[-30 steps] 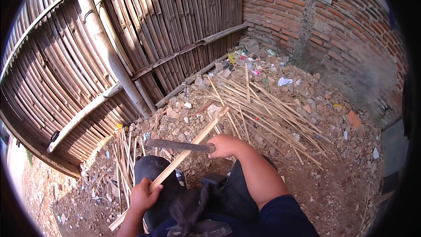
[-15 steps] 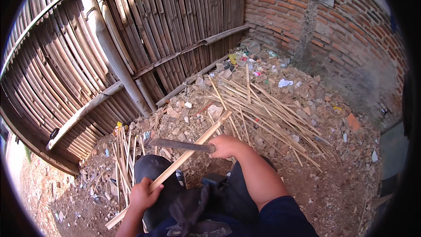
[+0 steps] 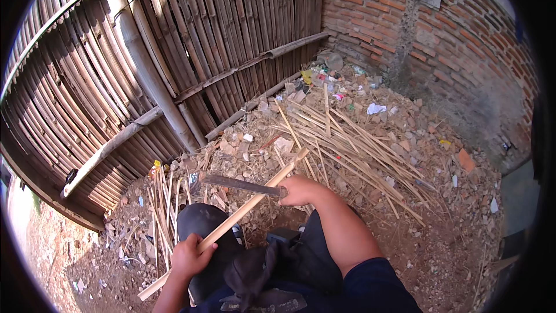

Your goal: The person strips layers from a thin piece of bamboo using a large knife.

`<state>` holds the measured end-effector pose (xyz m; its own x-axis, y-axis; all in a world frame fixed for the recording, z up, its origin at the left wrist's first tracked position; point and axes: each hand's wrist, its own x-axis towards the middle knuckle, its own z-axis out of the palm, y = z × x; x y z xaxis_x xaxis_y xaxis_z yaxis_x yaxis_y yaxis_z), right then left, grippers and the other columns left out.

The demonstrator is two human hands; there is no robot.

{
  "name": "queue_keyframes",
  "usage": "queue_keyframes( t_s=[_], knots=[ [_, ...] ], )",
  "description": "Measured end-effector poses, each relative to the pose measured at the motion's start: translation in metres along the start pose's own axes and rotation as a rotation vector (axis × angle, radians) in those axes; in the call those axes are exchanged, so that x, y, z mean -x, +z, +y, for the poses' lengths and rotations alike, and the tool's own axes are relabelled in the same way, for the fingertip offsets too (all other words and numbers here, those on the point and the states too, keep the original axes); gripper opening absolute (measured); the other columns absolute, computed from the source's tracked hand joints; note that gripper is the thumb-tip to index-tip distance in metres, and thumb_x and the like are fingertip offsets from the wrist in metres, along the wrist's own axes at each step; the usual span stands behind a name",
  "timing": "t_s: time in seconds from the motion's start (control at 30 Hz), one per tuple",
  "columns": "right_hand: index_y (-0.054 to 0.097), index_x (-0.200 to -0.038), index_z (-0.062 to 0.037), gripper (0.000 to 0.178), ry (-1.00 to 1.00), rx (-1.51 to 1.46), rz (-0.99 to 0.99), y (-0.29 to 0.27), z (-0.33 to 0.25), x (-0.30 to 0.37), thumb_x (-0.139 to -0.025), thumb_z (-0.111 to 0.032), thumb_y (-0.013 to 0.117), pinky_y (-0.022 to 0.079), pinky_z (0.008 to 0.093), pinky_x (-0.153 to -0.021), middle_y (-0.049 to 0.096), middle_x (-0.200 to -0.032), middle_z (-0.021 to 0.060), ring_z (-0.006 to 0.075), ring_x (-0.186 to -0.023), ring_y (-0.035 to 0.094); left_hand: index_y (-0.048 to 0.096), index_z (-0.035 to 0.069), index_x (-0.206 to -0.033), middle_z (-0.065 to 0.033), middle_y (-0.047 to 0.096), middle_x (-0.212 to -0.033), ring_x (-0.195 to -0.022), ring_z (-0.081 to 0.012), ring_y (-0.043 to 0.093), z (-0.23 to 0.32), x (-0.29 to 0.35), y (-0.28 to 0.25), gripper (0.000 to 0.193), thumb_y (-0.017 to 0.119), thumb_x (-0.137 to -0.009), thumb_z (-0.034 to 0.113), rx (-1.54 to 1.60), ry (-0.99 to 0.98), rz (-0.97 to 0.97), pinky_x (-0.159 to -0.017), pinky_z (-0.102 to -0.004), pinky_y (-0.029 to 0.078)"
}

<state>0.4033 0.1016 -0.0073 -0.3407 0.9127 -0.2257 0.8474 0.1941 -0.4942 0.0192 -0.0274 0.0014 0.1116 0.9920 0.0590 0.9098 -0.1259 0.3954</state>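
Observation:
My left hand (image 3: 192, 256) is closed around a pale bamboo strip (image 3: 231, 220) that slants from the lower left, over my left knee, up to the far right. The fist of my right hand (image 3: 300, 190) wraps the handle of a machete (image 3: 240, 184). Its long dark blade points left and crosses the strip near the strip's upper part, seeming to touch it. Most of the handle is hidden in my fingers.
A pile of bamboo strips (image 3: 353, 145) lies ahead on rubble-strewn ground. More strips (image 3: 165, 211) lean in a bundle beside my left knee (image 3: 200, 220). A bamboo fence (image 3: 208, 35) rises at the left and a brick wall (image 3: 370, 17) at the right. Litter (image 3: 376, 108) is scattered near the corner.
The machete's blade has shifted slightly to the right, and its far end has risen a little. The strip's upper end has moved slightly. My left hand stays almost in place.

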Motion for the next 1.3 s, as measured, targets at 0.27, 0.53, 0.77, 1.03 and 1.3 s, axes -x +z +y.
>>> queue_keyframes(
  t_s=[0.27, 0.53, 0.77, 1.03, 1.3],
  knots=[
    [0.074, -0.105, -0.0067, 0.042, -0.020, -0.090, -0.014, -0.003, -0.001, -0.001, -0.079, -0.038, 0.082, 0.054, 0.0418, -0.080, 0.074, -0.094, 0.0168, 0.0336, -0.090, 0.071, 0.063, 0.006, -0.092, -0.0162, 0.066, -0.065, -0.064, -0.0394, 0.069, 0.003, 0.001, 0.002, 0.046, 0.082, -0.083, 0.046, 0.003, 0.003, 0.032, -0.061, -0.0484, 0.054],
    [0.073, -0.109, -0.0079, 0.042, 0.002, -0.112, -0.071, -0.009, -0.006, 0.001, -0.079, -0.036, 0.083, 0.054, 0.0439, -0.082, 0.073, -0.097, 0.0168, 0.0332, -0.094, 0.070, 0.062, 0.007, -0.092, -0.0154, 0.066, -0.065, -0.064, -0.0397, 0.069, 0.001, 0.002, 0.003, 0.046, 0.081, -0.084, 0.048, 0.009, 0.013, 0.039, -0.062, -0.0490, 0.055],
    [0.071, -0.124, -0.0089, 0.055, 0.035, -0.079, -0.115, -0.019, -0.013, 0.006, -0.079, -0.038, 0.083, 0.054, 0.0446, -0.092, 0.073, -0.113, 0.0192, 0.0354, -0.109, 0.069, 0.062, 0.007, -0.092, -0.0159, 0.066, -0.066, -0.066, -0.0396, 0.069, 0.005, 0.002, 0.000, 0.045, 0.081, -0.084, 0.047, 0.008, 0.003, 0.025, -0.063, -0.0484, 0.055],
    [0.072, -0.123, -0.0113, 0.052, 0.067, -0.070, -0.132, -0.017, -0.013, 0.005, -0.079, -0.039, 0.083, 0.053, 0.0453, -0.094, 0.073, -0.114, 0.0184, 0.0349, -0.111, 0.069, 0.062, 0.007, -0.092, -0.0165, 0.067, -0.068, -0.067, -0.0399, 0.069, 0.004, 0.002, 0.001, 0.045, 0.080, -0.084, 0.048, -0.006, -0.003, 0.018, -0.064, -0.0486, 0.055],
    [0.074, -0.112, -0.0104, 0.044, 0.043, -0.066, -0.131, -0.015, -0.010, 0.003, -0.078, -0.037, 0.083, 0.054, 0.0451, -0.087, 0.073, -0.105, 0.0183, 0.0358, -0.103, 0.070, 0.062, 0.005, -0.089, -0.0170, 0.064, -0.066, -0.064, -0.0396, 0.067, 0.007, 0.002, 0.002, 0.043, 0.083, -0.082, 0.042, 0.008, 0.011, 0.046, -0.060, -0.0473, 0.053]
  ],
)
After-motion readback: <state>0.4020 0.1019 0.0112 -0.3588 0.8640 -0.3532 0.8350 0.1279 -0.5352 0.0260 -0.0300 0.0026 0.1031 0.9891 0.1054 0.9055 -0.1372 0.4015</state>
